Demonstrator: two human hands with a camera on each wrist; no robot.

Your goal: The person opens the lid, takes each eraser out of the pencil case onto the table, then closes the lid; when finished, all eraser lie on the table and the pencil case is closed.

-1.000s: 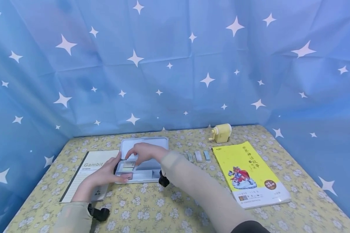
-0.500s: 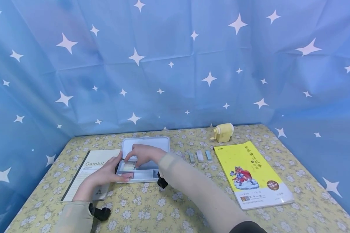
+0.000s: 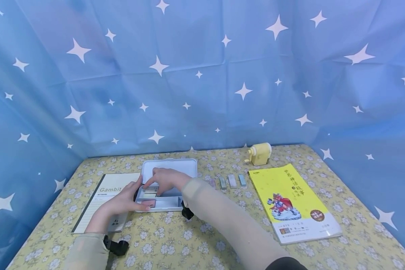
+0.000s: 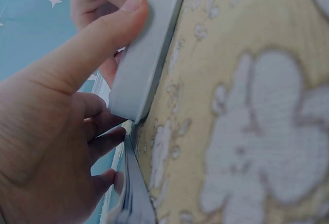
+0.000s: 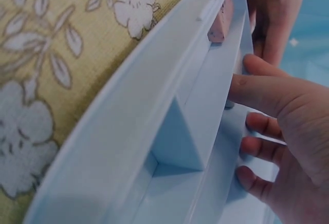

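Observation:
An open pale grey pencil case [image 3: 170, 198] lies on the flowered tablecloth, lid [image 3: 175, 165] folded back. My left hand [image 3: 129, 198] grips its left end; the thumb [image 4: 110, 29] lies along the front wall [image 4: 146, 59], with the fingers curled round the corner. My right hand [image 3: 163, 180] reaches into the tray, fingers fairly straight over a cream eraser [image 3: 150, 191]. A pink eraser [image 3: 149, 203] sits in the front left compartment and shows too in the right wrist view [image 5: 221, 21]. There my right fingers [image 5: 259, 126] rest on the tray's inner ledge [image 5: 205, 111], with nothing seen pinched.
Several small erasers [image 3: 232, 181] lie in a row right of the case. A yellow book [image 3: 291, 200] lies further right, a yellow pencil sharpener [image 3: 260, 153] behind it. A "Gambit" notebook [image 3: 102, 195] lies under my left wrist. Blue star cloth walls in three sides.
My right hand has sunk a little lower into the tray, onto the cream eraser. The left hand keeps its hold on the case.

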